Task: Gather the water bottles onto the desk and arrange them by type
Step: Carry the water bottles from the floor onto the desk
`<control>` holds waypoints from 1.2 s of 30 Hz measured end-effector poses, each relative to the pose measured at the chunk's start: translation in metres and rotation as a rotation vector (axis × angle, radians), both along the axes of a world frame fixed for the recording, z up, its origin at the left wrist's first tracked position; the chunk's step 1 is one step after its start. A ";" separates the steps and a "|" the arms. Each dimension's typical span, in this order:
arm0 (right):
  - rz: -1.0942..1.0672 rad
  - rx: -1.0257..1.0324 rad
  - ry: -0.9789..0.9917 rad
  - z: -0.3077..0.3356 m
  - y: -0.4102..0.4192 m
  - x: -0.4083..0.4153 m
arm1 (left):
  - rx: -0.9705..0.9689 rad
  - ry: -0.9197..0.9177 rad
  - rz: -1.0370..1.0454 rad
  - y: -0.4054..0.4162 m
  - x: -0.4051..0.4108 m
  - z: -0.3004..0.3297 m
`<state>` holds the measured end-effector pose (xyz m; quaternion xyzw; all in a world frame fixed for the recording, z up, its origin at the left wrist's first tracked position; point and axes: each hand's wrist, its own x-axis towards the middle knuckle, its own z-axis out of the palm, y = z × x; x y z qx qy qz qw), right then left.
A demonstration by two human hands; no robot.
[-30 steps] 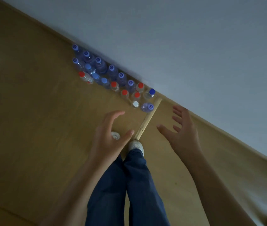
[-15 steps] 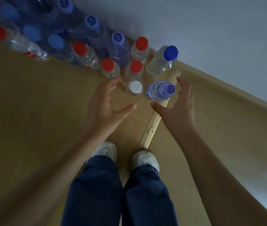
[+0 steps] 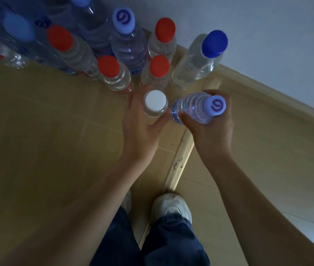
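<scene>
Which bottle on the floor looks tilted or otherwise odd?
The logo-capped bottle in the right hand leans over, unlike its upright neighbours. The white-capped bottle, gripped by the left hand, is the only white cap. No spill shows.

Both arms reach down, the left hand [image 3: 140, 123] and right hand [image 3: 212, 127] each curled in a grip.

bottles [image 3: 127, 48]: clear glossy plastic | caps [image 3: 155, 100]: smooth matt plastic | floor [image 3: 37, 131]: smooth tile
</scene>
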<state>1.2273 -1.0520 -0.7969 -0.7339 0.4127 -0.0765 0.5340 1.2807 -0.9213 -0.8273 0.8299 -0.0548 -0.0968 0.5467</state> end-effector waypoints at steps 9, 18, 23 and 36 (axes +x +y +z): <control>0.056 0.110 0.027 0.135 0.026 -0.027 | 0.032 0.069 -0.007 0.044 -0.012 0.164; 0.044 0.061 -0.022 0.376 0.042 -0.058 | 0.094 0.046 -0.174 0.049 -0.010 0.428; -0.054 0.039 -0.074 0.497 0.038 -0.090 | 0.081 -0.001 -0.315 0.024 -0.012 0.549; -0.515 -0.237 -0.192 0.777 0.031 -0.280 | -0.041 -0.265 -0.877 -0.055 -0.129 0.818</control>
